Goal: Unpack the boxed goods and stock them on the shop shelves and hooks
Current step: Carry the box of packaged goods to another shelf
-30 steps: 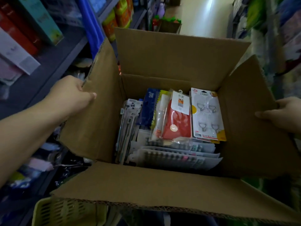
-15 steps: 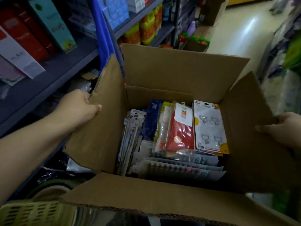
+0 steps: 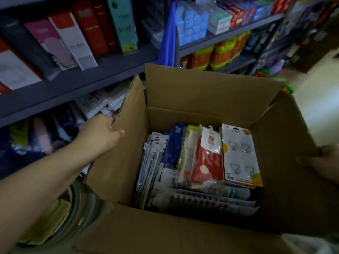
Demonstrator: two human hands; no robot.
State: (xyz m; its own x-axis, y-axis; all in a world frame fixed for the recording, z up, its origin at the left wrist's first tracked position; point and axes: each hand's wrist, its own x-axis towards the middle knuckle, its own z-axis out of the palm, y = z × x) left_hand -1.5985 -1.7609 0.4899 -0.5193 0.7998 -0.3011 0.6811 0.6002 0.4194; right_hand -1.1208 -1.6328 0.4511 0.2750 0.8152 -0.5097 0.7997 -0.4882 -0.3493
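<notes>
Pack labels too blurred to read. L hand [image 3: 102,132] grips box [image 3: 211,92] left flap; R hand [image 3: 328,162] fingers curl on right flap.

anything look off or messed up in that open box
Nothing is spilled or visibly damaged. The brown cardboard box is open, held by the left hand and right hand at its side flaps. The packets lie loosely, some overlapping at angles, such as the red packet beside the clear card of metal hooks.

Dim shop aisle — dark grey metal shelving [image 3: 77,83] runs along the left, crammed with boxed goods [image 3: 80,35] and orange-yellow bottles [image 3: 220,52]. Pale glossy floor [image 3: 319,107] at right catches the light.
</notes>
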